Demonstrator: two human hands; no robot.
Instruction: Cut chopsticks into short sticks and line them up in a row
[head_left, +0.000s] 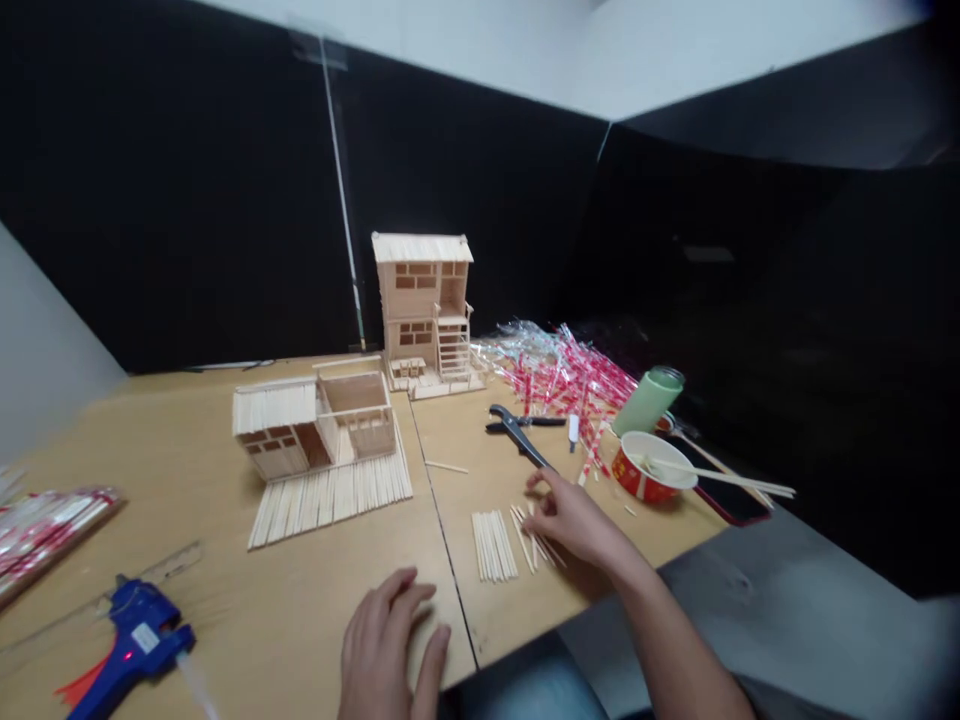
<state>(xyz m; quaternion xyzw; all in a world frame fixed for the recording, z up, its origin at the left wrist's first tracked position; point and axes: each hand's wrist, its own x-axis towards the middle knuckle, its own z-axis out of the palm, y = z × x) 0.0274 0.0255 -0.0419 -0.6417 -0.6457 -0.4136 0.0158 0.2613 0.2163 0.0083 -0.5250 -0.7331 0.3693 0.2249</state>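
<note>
My right hand (574,515) is over a loose group of short wooden sticks (523,545), its index finger and thumb apart and the lower fingertips close to or touching the sticks. Just left of it lies a neat row of similar sticks (495,546). The handle of black pliers (517,436) ends by my right index finger. Near the table's front edge my left hand (386,645) rests with its fingers spread and holds nothing. Beyond it stands a small wooden stick house (276,415) with a slatted deck (330,500).
A taller two-storey stick house (424,290) stands at the back. Shredded red and clear wrappers (577,370) lie right of it. A red paper bowl (652,480) with chopsticks, a green bottle (649,400) and a phone (731,498) are at right. A blue glue gun (142,630) lies at left.
</note>
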